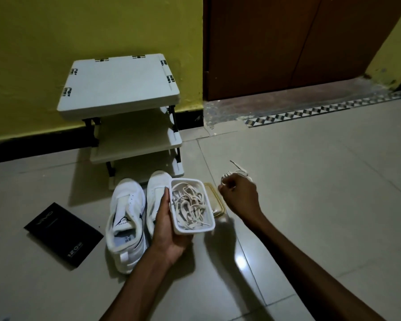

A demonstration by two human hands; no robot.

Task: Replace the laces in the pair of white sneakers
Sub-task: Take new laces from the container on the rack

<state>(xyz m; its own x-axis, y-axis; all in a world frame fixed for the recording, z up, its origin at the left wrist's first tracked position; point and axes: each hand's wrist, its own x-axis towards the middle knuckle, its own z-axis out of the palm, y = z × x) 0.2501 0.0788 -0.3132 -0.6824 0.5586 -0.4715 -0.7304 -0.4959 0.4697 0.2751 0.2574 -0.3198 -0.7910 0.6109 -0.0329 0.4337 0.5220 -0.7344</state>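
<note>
– Down on the tiled floor [310, 193], just in front of the shoe rack [120, 89], the white sneakers [125, 218] stand side by side, toes toward the rack.

– And the left hand [169, 230] is right over them?

– Just beside and over the right-hand shoe, yes. It grips a white container [195, 230], with the thumb laid up along its left wall. The fingers go underneath, and how they lie there I cannot tell.

– What's in the tub?

– A tangle of cream laces [190, 205], heaped loosely, filling most of it.

– Now the right hand [240, 193]!

– Out to the right of the container, knuckles toward us, fingers curled in. It pinches a bunched lace [237, 173]. Loops stick out beyond the fist, and one end trails away over the tiles. Whether that end touches the floor, I cannot say.

– Something gold peeks out between the two hands.

– A yellowish lid [215, 200], lying flat on the floor, partly hidden behind the container's right wall.

– Anything else around?

– A flat black box [63, 235] lies left of the sneakers, near but apart from them. Behind the rack rises a yellow wall [79, 31], and to its right stands a dark wooden door [287, 42].
</note>
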